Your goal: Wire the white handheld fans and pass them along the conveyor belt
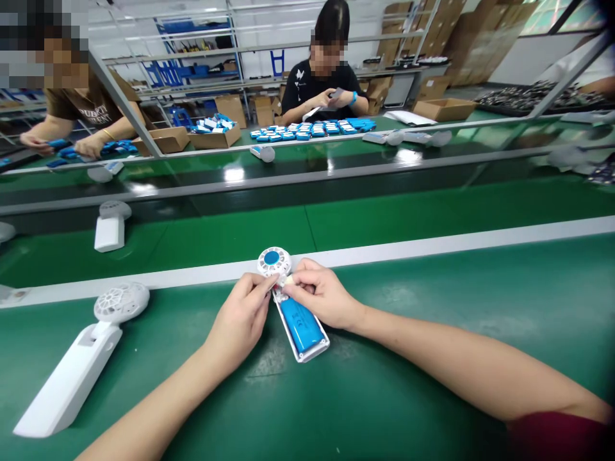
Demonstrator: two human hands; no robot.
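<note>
On the green bench in front of me lies a white handheld fan (273, 259), its handle opened to show a blue battery pack (302, 325). Both my hands meet at the neck of the fan, between its round head and the battery. The fingers of my left hand (245, 314) are pinched together at the neck from the left; what lies between the fingertips is too small to make out. My right hand (323, 293) pinches a small pale piece (289, 280) from the right, its other fingers curled in.
A second white fan (91, 358) rests on the bench to the left. Another fan (110, 225) lies on the belt (230, 240) beyond the pale strip. Across the line, two people handle parts near rows of blue battery packs (312, 130) and cardboard boxes (216, 134).
</note>
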